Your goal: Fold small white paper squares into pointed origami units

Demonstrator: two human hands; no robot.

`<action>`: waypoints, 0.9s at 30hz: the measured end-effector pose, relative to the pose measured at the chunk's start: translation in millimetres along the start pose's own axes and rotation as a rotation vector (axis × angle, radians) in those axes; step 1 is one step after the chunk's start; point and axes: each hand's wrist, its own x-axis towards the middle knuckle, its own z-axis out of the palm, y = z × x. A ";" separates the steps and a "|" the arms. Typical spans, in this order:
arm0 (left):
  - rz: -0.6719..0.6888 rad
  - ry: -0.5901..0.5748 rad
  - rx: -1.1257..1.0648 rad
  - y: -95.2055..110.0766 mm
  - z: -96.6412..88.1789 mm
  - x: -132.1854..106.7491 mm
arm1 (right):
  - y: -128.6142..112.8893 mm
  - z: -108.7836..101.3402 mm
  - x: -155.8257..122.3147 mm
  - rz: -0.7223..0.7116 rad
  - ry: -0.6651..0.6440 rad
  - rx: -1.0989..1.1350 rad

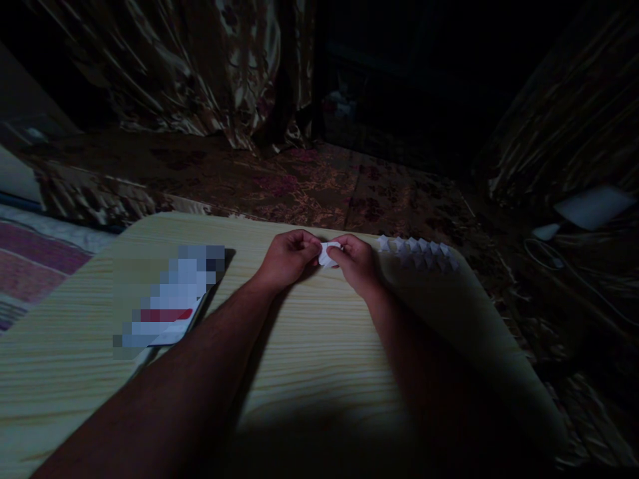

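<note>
A small white folded paper (328,255) is pinched between my two hands above the far part of the table. My left hand (293,258) is closed, thumb and forefinger gripping the paper's left edge. On the other side, my right hand (355,261) is closed too, its thumb lying over the paper's right part. Just right of that hand, several white folded paper stars (422,246) lie in rows near the table's far right corner. The fingertips behind the paper are partly hidden, and the dim light blurs its folds.
The pale wood-grain table (319,332) has rounded corners. A flat phone-like device (174,329), partly pixelated, lies left of my forearm. Beyond stand a patterned cloth-covered ledge (299,179) and curtains (224,73). At the right, a white cable (544,256) trails beside a pale flat object (594,205).
</note>
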 end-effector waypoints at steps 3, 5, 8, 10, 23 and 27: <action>0.006 0.001 0.011 0.1 0.2 0.0 | 3.5 0.0 0.9 0.005 0.006 -0.070; 0.003 0.003 0.011 0.6 0.5 -0.1 | 4.9 0.3 1.1 -0.008 0.017 -0.113; 0.004 0.002 -0.006 1.5 1.0 -0.3 | 5.5 0.9 1.0 -0.029 0.030 -0.129; -0.004 0.001 -0.011 2.1 1.0 -0.4 | 5.5 1.1 0.8 -0.039 0.035 -0.136; -0.028 -0.016 -0.005 2.7 0.7 -1.3 | 2.4 0.9 -0.8 -0.072 0.054 -0.198; -0.021 -0.032 -0.007 1.0 -0.1 -1.2 | -1.2 0.9 -1.8 -0.082 0.045 -0.206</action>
